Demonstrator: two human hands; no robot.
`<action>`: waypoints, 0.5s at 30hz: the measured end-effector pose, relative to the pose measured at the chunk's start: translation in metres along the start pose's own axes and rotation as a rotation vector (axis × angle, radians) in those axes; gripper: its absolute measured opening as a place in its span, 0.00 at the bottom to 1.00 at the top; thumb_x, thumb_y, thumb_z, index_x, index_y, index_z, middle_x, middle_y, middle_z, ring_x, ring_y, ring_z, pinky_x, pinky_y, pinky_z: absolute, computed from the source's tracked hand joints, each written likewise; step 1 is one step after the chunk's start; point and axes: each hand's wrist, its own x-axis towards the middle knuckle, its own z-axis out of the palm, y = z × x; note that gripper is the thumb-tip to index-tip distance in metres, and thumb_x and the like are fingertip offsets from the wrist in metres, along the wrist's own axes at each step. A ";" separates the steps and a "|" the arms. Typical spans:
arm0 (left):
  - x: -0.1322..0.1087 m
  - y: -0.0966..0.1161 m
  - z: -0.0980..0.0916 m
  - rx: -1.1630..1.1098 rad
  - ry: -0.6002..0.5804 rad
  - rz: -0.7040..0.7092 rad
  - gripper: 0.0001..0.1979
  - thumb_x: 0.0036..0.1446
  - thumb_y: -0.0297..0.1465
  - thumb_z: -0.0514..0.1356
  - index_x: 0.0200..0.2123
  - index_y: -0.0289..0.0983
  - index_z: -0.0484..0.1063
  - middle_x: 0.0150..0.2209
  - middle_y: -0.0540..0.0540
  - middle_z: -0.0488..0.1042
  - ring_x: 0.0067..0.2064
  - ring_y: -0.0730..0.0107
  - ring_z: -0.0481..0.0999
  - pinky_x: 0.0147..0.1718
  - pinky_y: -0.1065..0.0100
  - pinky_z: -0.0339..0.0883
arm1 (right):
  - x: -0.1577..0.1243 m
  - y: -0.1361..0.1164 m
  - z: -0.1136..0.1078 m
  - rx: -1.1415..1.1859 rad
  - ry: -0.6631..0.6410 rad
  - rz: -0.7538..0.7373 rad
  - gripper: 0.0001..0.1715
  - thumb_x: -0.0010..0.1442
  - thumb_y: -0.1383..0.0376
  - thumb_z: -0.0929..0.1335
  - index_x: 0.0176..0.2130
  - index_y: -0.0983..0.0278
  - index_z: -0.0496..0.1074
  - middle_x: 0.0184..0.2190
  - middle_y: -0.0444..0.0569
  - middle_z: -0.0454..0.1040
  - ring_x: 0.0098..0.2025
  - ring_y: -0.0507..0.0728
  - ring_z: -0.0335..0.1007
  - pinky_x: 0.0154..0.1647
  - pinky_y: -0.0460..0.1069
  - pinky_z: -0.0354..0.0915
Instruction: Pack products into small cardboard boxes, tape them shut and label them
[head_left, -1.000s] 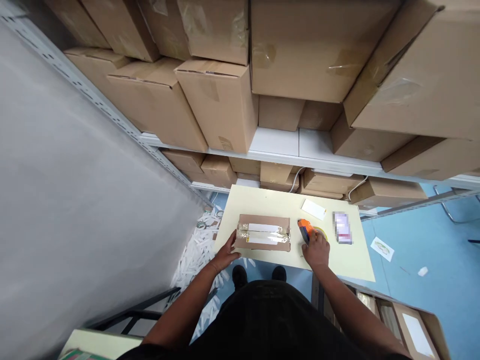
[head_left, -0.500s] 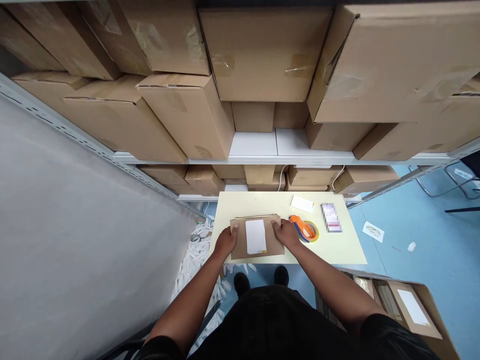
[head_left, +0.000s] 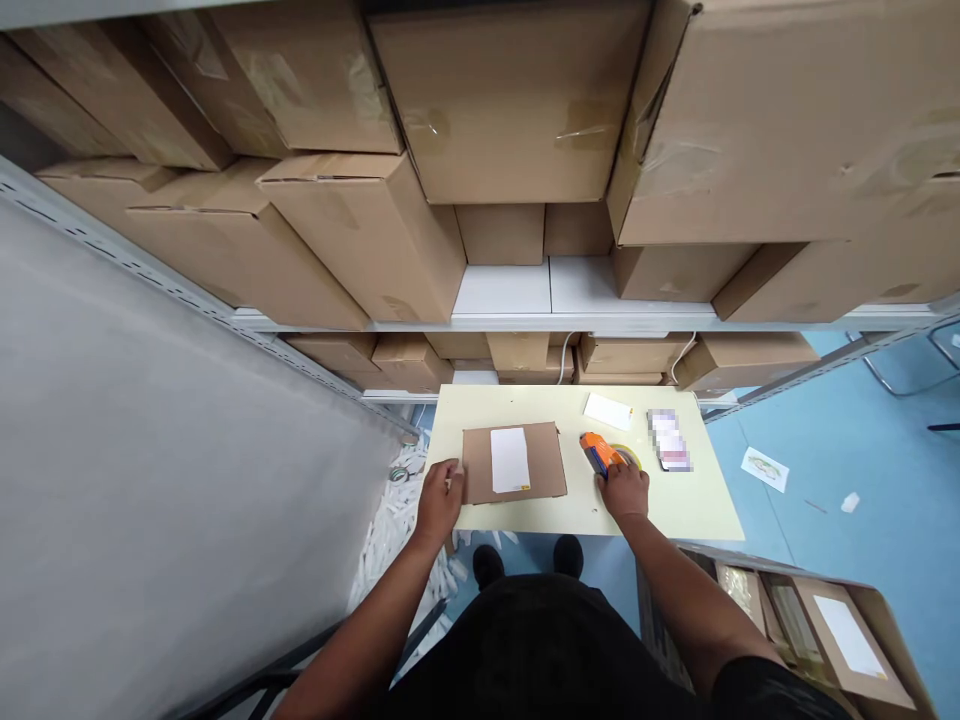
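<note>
A flat cardboard parcel (head_left: 545, 460) lies on the pale yellow table, with a white label (head_left: 510, 460) on its top face. Beside the parcel's left edge is my left hand (head_left: 439, 500), fingers loosely bent and apart, holding nothing. My right hand (head_left: 624, 490) has its fingers closed round the near end of an orange and blue tape dispenser (head_left: 600, 452). Part of the dispenser is hidden under that hand. A yellow roll of tape (head_left: 634, 456) shows just behind my fingers.
A stack of white labels (head_left: 608, 411) and a blurred-out item (head_left: 670, 440) lie on the table (head_left: 697, 500). Shelves with cardboard boxes (head_left: 517, 100) rise behind it. At lower right stands a large carton (head_left: 885, 610) holding parcels. White scraps (head_left: 382, 540) cover the floor at left.
Both hands have let go of the parcel, which now lies flat on the table. My right hand has moved right onto the tape dispenser; my left stays by the parcel's left edge.
</note>
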 end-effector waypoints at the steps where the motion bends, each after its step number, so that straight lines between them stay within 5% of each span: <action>1: -0.007 0.009 -0.003 -0.010 -0.031 0.065 0.16 0.69 0.41 0.52 0.45 0.40 0.75 0.47 0.41 0.77 0.51 0.57 0.76 0.52 0.57 0.70 | 0.001 0.001 -0.002 0.039 0.010 -0.003 0.21 0.65 0.58 0.66 0.53 0.64 0.75 0.58 0.64 0.73 0.62 0.72 0.62 0.60 0.63 0.54; 4: -0.011 0.052 0.002 -0.037 -0.212 0.230 0.13 0.69 0.39 0.53 0.41 0.41 0.76 0.41 0.44 0.77 0.47 0.60 0.76 0.51 0.59 0.70 | -0.007 0.005 -0.015 0.312 0.015 0.020 0.22 0.61 0.54 0.67 0.49 0.65 0.76 0.46 0.60 0.78 0.53 0.69 0.69 0.54 0.59 0.60; 7: 0.007 0.107 0.027 -0.103 -0.400 0.253 0.14 0.68 0.40 0.54 0.43 0.40 0.77 0.43 0.44 0.77 0.47 0.61 0.76 0.50 0.61 0.70 | -0.036 0.010 -0.029 0.713 -0.024 0.000 0.18 0.56 0.52 0.68 0.39 0.62 0.77 0.36 0.51 0.77 0.43 0.64 0.71 0.44 0.53 0.65; 11: 0.033 0.161 0.072 -0.261 -0.769 0.029 0.18 0.64 0.46 0.56 0.38 0.38 0.77 0.39 0.44 0.78 0.41 0.61 0.77 0.42 0.64 0.71 | -0.081 0.007 -0.042 1.051 -0.126 -0.010 0.12 0.52 0.54 0.69 0.29 0.60 0.72 0.27 0.44 0.72 0.33 0.58 0.68 0.35 0.50 0.63; 15: 0.035 0.173 0.101 -0.367 -1.010 -0.222 0.19 0.60 0.47 0.60 0.33 0.36 0.74 0.27 0.49 0.73 0.29 0.68 0.72 0.30 0.68 0.68 | -0.101 -0.004 -0.050 1.203 -0.164 0.045 0.19 0.56 0.49 0.69 0.25 0.60 0.66 0.21 0.41 0.65 0.27 0.54 0.60 0.29 0.48 0.58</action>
